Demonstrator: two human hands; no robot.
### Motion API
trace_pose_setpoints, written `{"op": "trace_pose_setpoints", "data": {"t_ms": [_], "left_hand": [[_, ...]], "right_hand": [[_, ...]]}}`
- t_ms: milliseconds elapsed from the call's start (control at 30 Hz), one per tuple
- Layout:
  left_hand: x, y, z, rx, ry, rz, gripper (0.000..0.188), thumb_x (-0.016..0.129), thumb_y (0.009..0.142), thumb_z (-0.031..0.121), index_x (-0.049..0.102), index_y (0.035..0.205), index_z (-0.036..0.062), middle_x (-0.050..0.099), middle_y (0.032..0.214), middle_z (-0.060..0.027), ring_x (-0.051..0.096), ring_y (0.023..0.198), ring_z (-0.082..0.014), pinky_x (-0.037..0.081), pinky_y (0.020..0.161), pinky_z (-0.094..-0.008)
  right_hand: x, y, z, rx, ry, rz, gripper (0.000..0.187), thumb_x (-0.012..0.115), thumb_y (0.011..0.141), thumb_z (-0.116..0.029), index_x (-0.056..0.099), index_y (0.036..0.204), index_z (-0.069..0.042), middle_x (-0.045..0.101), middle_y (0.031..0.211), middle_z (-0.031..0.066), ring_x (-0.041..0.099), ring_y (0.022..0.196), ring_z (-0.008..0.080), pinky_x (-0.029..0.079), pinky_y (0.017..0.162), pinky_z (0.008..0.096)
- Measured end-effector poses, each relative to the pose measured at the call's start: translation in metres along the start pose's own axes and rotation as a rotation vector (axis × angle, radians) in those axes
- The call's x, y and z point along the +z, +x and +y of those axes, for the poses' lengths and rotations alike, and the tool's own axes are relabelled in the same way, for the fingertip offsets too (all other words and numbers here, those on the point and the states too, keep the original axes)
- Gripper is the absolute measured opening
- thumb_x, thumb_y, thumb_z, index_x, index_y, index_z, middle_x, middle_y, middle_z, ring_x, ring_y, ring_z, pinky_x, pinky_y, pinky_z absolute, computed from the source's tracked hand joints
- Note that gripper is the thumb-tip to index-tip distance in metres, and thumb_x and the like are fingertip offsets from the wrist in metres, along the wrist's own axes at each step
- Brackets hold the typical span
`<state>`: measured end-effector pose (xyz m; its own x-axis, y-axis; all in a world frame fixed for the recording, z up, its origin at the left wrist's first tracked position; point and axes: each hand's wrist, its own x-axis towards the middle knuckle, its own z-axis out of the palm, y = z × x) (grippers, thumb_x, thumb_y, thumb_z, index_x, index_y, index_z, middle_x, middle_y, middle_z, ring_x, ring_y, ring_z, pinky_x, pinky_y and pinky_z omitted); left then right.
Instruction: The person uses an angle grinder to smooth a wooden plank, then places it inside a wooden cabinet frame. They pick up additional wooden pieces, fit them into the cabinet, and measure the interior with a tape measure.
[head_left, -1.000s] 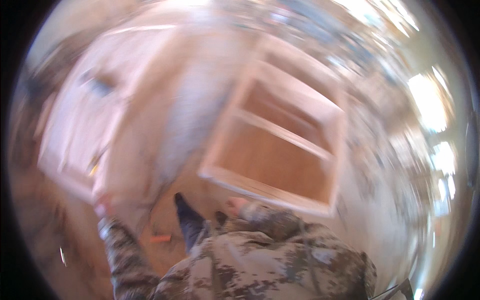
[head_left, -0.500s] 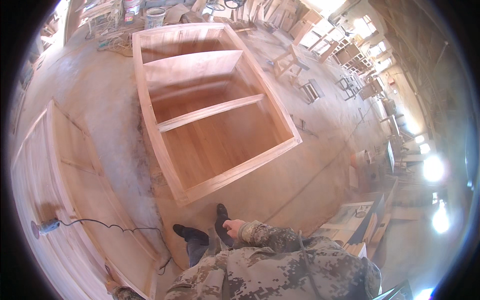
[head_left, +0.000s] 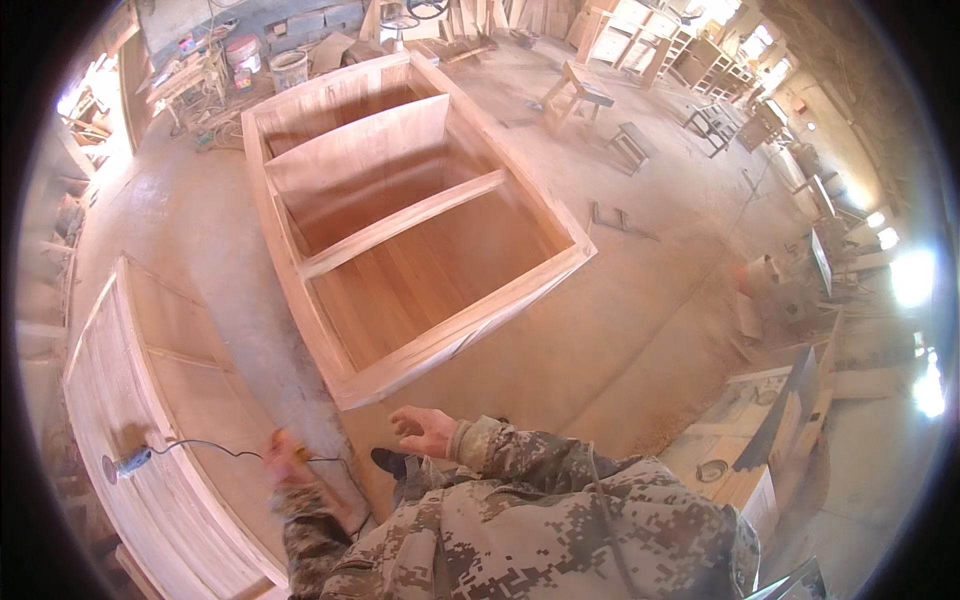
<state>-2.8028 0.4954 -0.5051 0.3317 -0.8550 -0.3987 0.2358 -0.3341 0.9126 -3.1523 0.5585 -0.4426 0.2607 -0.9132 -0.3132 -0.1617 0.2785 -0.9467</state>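
Note:
A large wooden cabinet frame (head_left: 402,215) lies on the floor before me, its compartments facing up. My right hand (head_left: 424,432) hangs just off its near corner, bare, with fingers loosely apart. Motion smears my left hand (head_left: 287,458), which is over the floor by the wooden panel piece (head_left: 150,400) at left. A hint of orange shows at its fingers, but what that is I cannot make out. On the panel rests a corded power tool with a round disc (head_left: 130,462); its black cable (head_left: 215,449) runs behind my left hand.
Low wooden stools (head_left: 585,88) and a small dark bench (head_left: 628,145) stand beyond the cabinet at right. Buckets (head_left: 288,70) are at the back left. Boards and a wooden box (head_left: 740,450) lie close on my right. A metal bracket-like piece (head_left: 622,222) lies on the floor.
My left hand has risen from the panel's near end and swung forward to the right. The right hand has moved left, closer to the cabinet corner. The view has shifted.

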Motion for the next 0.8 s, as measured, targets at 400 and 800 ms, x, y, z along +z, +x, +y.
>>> {"op": "trace_pose_setpoints", "data": {"t_ms": [400, 800], "left_hand": [[0.353, -0.257, -0.005, -0.019, 0.445, -0.822, 0.032, 0.057, 0.106, 0.020, 0.066, 0.122, -0.0067, 0.072, 0.109, -0.0098, 0.066, 0.098, -0.0147, 0.054, 0.086, -0.0281], [0.585, -0.297, -0.096, 0.148, 0.292, -1.282, 0.026, 0.063, 0.089, -0.007, 0.073, 0.111, 0.0011, 0.067, 0.095, -0.0092, 0.067, 0.089, -0.0234, 0.053, 0.081, -0.0341]], "right_hand": [[-0.204, -0.149, 0.014, 0.067, 0.564, 0.136, 0.039, 0.069, 0.096, -0.014, 0.057, 0.130, 0.001, 0.067, 0.112, 0.0079, 0.064, 0.098, 0.0142, 0.055, 0.080, 0.0299], [-0.416, -0.225, 0.059, 0.273, 0.835, 0.122, 0.046, 0.066, 0.089, -0.014, 0.051, 0.131, -0.002, 0.059, 0.095, 0.0048, 0.058, 0.080, 0.0164, 0.047, 0.067, 0.0319]]}}
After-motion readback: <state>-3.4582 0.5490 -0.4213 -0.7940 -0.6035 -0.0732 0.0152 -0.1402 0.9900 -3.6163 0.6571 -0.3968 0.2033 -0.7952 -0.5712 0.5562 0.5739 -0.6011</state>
